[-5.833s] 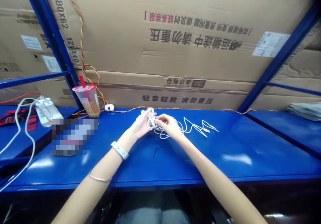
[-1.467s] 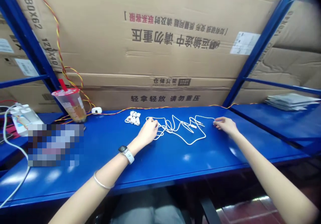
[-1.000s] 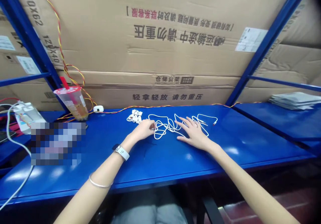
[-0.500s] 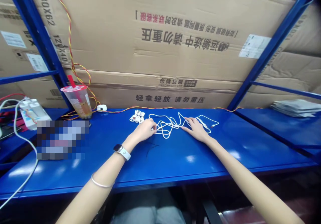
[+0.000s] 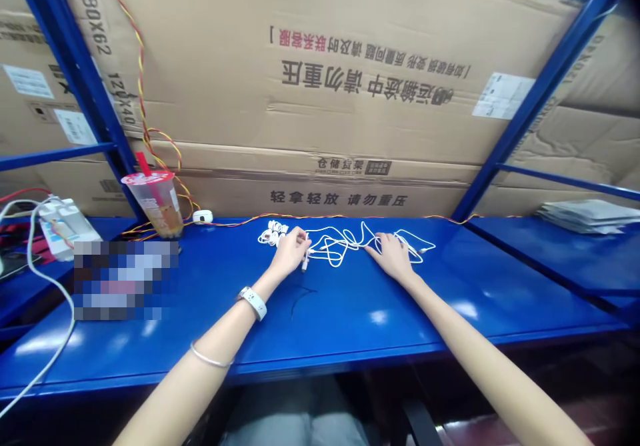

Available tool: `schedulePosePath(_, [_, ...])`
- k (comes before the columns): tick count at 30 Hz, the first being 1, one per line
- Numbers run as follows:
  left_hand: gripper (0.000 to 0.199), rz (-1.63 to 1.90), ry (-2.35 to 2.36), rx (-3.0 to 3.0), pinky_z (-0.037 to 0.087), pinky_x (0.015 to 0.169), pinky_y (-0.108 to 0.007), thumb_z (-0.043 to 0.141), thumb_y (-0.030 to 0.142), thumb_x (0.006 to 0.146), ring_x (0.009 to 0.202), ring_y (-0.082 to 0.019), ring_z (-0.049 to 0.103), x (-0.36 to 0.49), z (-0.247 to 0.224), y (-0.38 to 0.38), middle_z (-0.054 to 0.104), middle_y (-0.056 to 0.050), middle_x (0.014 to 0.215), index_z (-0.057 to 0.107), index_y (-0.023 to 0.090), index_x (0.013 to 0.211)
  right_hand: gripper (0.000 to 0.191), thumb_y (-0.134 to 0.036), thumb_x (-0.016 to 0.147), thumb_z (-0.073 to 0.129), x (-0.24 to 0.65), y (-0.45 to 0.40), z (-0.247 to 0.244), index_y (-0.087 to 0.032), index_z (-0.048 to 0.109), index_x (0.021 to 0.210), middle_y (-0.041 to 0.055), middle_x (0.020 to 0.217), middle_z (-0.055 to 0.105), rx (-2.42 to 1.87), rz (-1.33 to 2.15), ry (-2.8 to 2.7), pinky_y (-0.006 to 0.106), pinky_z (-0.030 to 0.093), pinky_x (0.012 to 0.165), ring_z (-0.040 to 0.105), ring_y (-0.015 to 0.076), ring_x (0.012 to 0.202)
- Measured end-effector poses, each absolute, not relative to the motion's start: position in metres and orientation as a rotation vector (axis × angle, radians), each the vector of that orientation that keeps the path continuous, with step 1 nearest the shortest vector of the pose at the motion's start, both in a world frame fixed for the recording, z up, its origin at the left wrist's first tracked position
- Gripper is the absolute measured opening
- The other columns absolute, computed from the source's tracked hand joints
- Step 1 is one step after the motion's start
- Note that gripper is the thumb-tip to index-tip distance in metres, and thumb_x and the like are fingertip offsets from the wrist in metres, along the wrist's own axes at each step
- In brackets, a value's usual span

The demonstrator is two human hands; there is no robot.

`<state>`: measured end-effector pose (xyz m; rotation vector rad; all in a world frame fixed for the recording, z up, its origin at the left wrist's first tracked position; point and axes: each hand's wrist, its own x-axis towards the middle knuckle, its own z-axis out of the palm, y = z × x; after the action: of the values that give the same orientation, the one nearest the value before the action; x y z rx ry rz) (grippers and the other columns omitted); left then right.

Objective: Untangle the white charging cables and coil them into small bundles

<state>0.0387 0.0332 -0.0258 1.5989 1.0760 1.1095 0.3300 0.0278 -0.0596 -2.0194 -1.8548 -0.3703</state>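
Observation:
A loose, tangled white cable (image 5: 342,243) lies on the blue table (image 5: 350,313) between my two hands. My left hand (image 5: 291,249) is closed on the white cable at its left end, and a white plug points down below the fingers. Just behind that hand sits a coiled white cable bundle (image 5: 273,233). My right hand (image 5: 395,254) rests on the right part of the tangle, palm down, with the thumb apart from the other fingers. Thin black strands (image 5: 301,293) lie in front of my left hand.
At the left stand a drink cup (image 5: 156,203) with a red straw and a white power strip (image 5: 67,226) with cords. A small white device (image 5: 203,217) lies by the cardboard (image 5: 320,126) at the back. A stack of flat packets (image 5: 590,215) lies on the right.
My left hand has turned and moved slightly back, and the white plug now shows below its fingers. The tangle has shifted a little. My right hand's fingers have drawn closer to the cable's right part.

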Motion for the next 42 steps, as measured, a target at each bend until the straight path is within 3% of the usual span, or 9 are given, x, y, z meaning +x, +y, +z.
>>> schedulePosePath(5, [0.015,1.105,1.057,1.394,0.055,0.068,-0.031,0.063,0.023,0.078,0.067,-0.016,0.066,0.045,-0.028,0.036,0.064,-0.002,0.065,0.051,0.016,0.085,0.048,-0.032,0.084,0.047,0.318,0.02,-0.055,-0.013,0.046,0.128,0.0174,0.125,0.053,-1.89,-0.415,-1.894,0.049,0.034,0.095,0.046,0.0316,0.119])
schedulePosePath(12, [0.011,1.202,1.427,1.995,0.048,0.071,-0.027,0.056,0.024,0.078,0.074,-0.017,0.064,-0.004,-0.003,0.053,0.069,-0.004,0.076,0.065,0.017,0.076,0.046,-0.03,0.083,0.047,0.28,0.016,-0.034,-0.016,0.047,0.126,0.0155,0.125,0.051,-1.599,-0.386,-1.866,0.045,0.036,0.093,0.046,0.0299,0.116])
schedulePosePath(18, [0.01,0.67,1.783,2.262,0.042,0.067,-0.025,0.065,0.03,0.071,0.079,-0.02,0.062,-0.028,-0.003,0.055,0.068,-0.004,0.079,0.065,0.02,0.07,0.04,-0.027,0.084,0.047,0.225,0.019,-0.019,-0.017,0.05,0.123,0.0135,0.121,0.054,-1.438,-0.27,-1.917,0.042,0.036,0.092,0.046,0.0277,0.113])
schedulePosePath(22, [0.023,0.689,1.831,2.437,0.042,0.069,-0.027,0.066,0.04,0.072,0.093,-0.026,0.058,-0.014,-0.019,0.051,0.064,-0.01,0.093,0.062,0.019,0.082,0.025,-0.023,0.085,0.047,0.183,0.031,-0.015,-0.019,0.062,0.104,0.0113,0.112,0.06,-1.47,-0.119,-2.046,0.041,0.035,0.09,0.047,0.0276,0.109])
schedulePosePath(26, [0.011,0.735,1.841,2.566,0.043,0.072,-0.03,0.058,0.029,0.078,0.097,-0.027,0.055,-0.007,-0.025,0.051,0.063,-0.013,0.093,0.06,0.018,0.077,0.023,-0.018,0.085,0.046,0.146,0.047,-0.019,-0.017,0.068,0.091,0.0121,0.1,0.066,-1.588,0.046,-2.103,0.041,0.035,0.089,0.05,0.0284,0.103])
schedulePosePath(32, [0.013,0.924,1.772,2.233,0.042,0.067,-0.027,0.054,0.026,0.077,0.077,-0.02,0.058,-0.016,-0.017,0.052,0.064,-0.007,0.079,0.062,0.017,0.073,0.023,-0.011,0.081,0.049,0.137,0.057,-0.032,-0.015,0.07,0.087,0.0118,0.098,0.07,-1.463,0.298,-1.943,0.04,0.038,0.092,0.057,0.0269,0.1])
schedulePosePath(36, [0.018,1.029,1.541,1.91,0.044,0.063,-0.027,0.054,0.028,0.075,0.068,-0.018,0.058,-0.019,-0.011,0.052,0.062,-0.004,0.067,0.066,0.015,0.073,0.02,-0.018,0.082,0.05,0.153,0.057,-0.032,-0.017,0.071,0.081,0.0064,0.084,0.072,-1.39,0.474,-1.815,0.033,0.048,0.081,0.066,0.0215,0.083])
schedulePosePath(40, [0.021,1.13,1.184,1.626,0.049,0.066,-0.026,0.06,0.033,0.072,0.078,-0.018,0.061,-0.02,-0.008,0.048,0.064,-0.005,0.08,0.065,0.013,0.08,0.012,-0.025,0.076,0.061,0.156,0.054,-0.028,-0.018,0.064,0.084,0.0064,0.083,0.072,-1.161,0.971,-1.4,0.032,0.051,0.074,0.068,0.0199,0.08])
schedulePosePath(42, [0.02,1.157,1.091,1.585,0.051,0.07,-0.027,0.064,0.032,0.071,0.081,-0.017,0.061,-0.02,-0.007,0.046,0.065,-0.005,0.084,0.063,0.014,0.079,0.023,-0.025,0.067,0.07,0.152,0.051,-0.028,-0.019,0.058,0.086,0.0054,0.082,0.071,-0.985,1.195,-1.144,0.032,0.051,0.074,0.069,0.0204,0.08])
